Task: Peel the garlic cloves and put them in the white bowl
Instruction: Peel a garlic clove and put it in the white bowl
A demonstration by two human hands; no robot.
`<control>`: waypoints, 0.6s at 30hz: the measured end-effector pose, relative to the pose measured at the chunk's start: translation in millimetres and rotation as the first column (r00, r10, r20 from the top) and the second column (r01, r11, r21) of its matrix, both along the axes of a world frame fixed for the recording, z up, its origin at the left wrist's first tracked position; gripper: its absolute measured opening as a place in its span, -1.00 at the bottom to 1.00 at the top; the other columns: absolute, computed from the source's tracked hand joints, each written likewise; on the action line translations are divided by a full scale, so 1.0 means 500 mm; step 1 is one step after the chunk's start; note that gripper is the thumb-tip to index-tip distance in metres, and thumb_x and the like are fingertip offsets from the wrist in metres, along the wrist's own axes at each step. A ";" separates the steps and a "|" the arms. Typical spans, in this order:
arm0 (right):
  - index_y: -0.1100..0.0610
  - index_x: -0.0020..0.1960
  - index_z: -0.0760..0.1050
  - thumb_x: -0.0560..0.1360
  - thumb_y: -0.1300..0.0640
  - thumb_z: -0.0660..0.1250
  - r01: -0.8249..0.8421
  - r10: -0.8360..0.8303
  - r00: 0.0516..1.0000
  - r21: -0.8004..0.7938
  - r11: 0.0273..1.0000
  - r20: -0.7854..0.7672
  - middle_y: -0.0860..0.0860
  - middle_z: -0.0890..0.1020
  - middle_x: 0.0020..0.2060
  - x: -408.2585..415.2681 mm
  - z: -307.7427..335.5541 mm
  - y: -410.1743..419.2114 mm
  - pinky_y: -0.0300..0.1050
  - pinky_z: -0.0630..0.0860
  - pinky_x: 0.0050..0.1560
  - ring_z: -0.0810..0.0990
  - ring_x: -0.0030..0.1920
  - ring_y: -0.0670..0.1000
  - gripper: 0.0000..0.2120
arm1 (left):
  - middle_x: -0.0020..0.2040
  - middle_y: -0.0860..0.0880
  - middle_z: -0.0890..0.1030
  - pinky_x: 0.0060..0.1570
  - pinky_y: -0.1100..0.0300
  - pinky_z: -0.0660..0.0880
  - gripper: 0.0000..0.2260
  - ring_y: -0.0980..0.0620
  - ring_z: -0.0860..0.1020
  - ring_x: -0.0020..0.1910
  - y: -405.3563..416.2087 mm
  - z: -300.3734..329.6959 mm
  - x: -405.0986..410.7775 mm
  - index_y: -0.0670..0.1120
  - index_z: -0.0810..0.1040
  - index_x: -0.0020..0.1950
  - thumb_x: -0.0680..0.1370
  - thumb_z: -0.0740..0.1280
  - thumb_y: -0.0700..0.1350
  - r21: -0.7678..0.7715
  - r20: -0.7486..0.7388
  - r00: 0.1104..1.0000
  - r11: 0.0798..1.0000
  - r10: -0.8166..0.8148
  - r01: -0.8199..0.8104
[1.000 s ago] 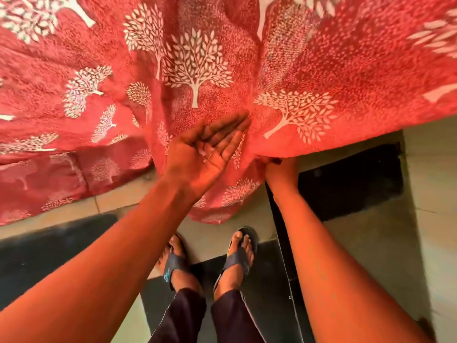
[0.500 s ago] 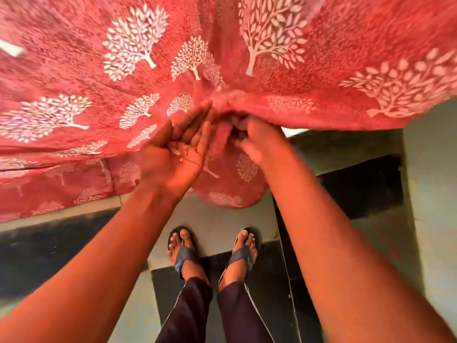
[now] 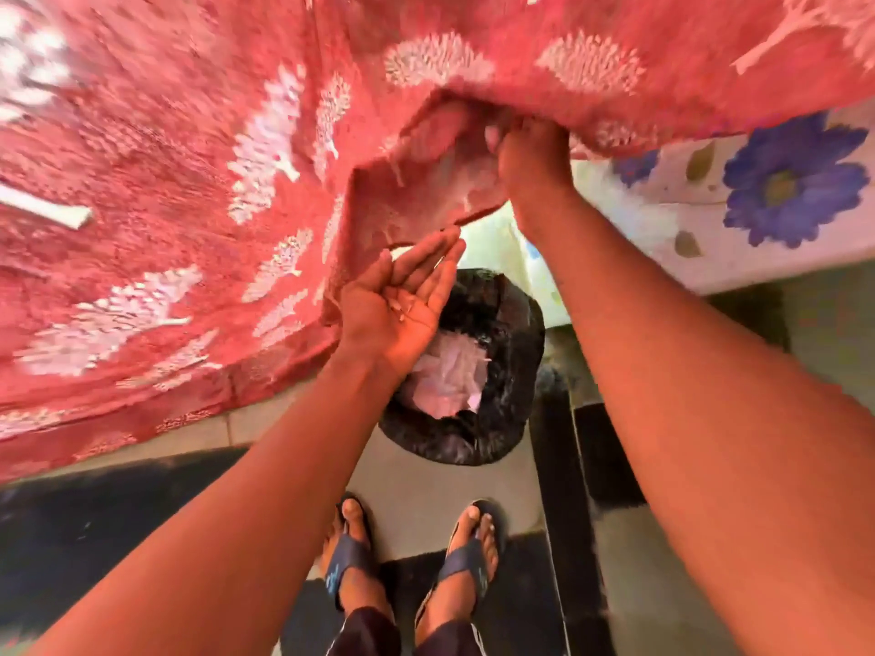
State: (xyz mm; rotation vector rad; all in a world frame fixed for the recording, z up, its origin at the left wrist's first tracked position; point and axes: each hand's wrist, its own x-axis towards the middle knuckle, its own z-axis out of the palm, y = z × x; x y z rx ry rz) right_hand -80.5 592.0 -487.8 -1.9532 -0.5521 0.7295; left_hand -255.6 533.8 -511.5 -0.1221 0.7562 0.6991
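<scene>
My left hand [image 3: 402, 300] is cupped palm up with straight fingers, and small pale bits of garlic skin lie in its palm. It hovers over a bin lined with a black bag [image 3: 502, 371] that has crumpled white paper inside. My right hand [image 3: 530, 158] grips a fold of the red cloth with white tree prints [image 3: 189, 182] and holds it lifted. No garlic cloves or white bowl are in view.
A white surface with blue flower prints [image 3: 781, 191] shows at the right under the lifted cloth. My sandalled feet [image 3: 412, 561] stand on a dark and pale tiled floor [image 3: 426, 490] just in front of the bin.
My right hand has pulled the red cloth up and to the right, uncovering the black-lined bin and the flowered surface. My left hand stayed cupped and now sits over the bin.
</scene>
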 end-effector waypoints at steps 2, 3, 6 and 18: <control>-0.04 -0.22 0.51 0.27 -0.02 0.30 -0.056 0.060 0.998 -0.119 0.991 0.029 0.03 0.59 -0.17 -0.009 -0.047 -0.050 0.14 0.58 0.03 0.57 -0.09 0.10 -0.88 | 0.13 -0.40 0.65 0.48 -0.09 0.37 -0.50 -0.34 0.63 0.19 -0.002 -0.026 0.011 -0.48 0.65 -0.02 0.72 0.08 -0.12 -0.032 0.016 1.000 0.999 0.008 -0.008; -0.03 -0.13 0.53 0.35 -0.01 0.33 -0.061 0.066 0.998 -0.207 0.976 0.015 0.06 0.63 -0.09 -0.020 -0.066 -0.090 0.07 0.55 0.03 0.58 -0.05 0.12 -0.88 | 0.18 -0.41 0.63 0.47 -0.09 0.38 -0.52 -0.34 0.61 0.24 -0.008 -0.047 0.015 -0.48 0.63 0.01 0.72 0.08 -0.11 -0.055 0.028 0.999 0.998 0.021 -0.020; 0.06 -0.15 0.54 0.51 0.19 0.37 0.050 -0.026 0.995 -0.246 0.968 0.101 0.11 0.69 -0.11 -0.067 -0.086 -0.209 -0.06 0.41 -0.08 0.63 0.00 0.16 -0.92 | 0.29 -0.39 0.57 0.46 -0.05 0.40 -0.55 -0.31 0.53 0.36 -0.028 -0.096 0.028 -0.46 0.55 0.18 0.70 0.06 -0.10 -0.048 0.002 0.998 0.997 -0.056 0.056; 0.22 0.29 0.61 0.60 0.12 0.17 -0.500 0.548 0.791 -0.228 0.835 0.271 0.17 0.61 0.30 -0.222 -0.289 -0.420 0.02 0.43 0.41 0.55 0.34 0.16 -0.62 | 0.40 -0.33 0.50 0.37 -0.06 0.46 -0.42 -0.27 0.49 0.39 -0.129 -0.242 0.006 -0.29 0.48 0.41 0.72 -0.03 0.14 -0.083 -0.326 0.898 0.955 -0.296 0.285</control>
